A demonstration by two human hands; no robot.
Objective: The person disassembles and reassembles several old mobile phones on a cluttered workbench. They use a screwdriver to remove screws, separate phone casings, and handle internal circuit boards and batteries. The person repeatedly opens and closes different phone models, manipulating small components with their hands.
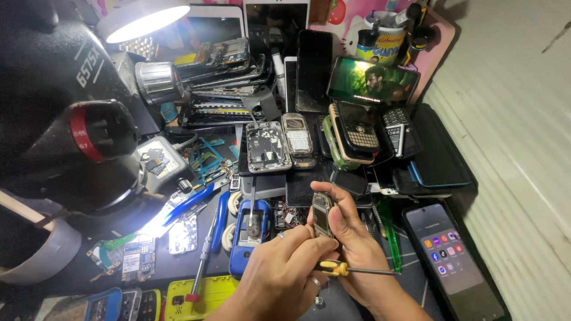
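Gripping a small phone (322,214) upright in both hands, the right hand (351,244) steadies it while the left hand (279,267) pinches a yellow-handled screwdriver (357,270); a firm hold and square tip likely matter here.

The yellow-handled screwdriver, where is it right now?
Head view, bottom centre: the yellow-handled screwdriver lies across both hands, below the small phone, shaft pointing right toward the lit smartphone.

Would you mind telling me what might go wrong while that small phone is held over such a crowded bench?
1. The small phone is pinched only by fingertips of both hands, left hand and right hand; it could slip onto the parts below.
2. The screwdriver lies loosely under the fingers and might roll off.
3. The smartphone lies near the edge, by the right forearm.
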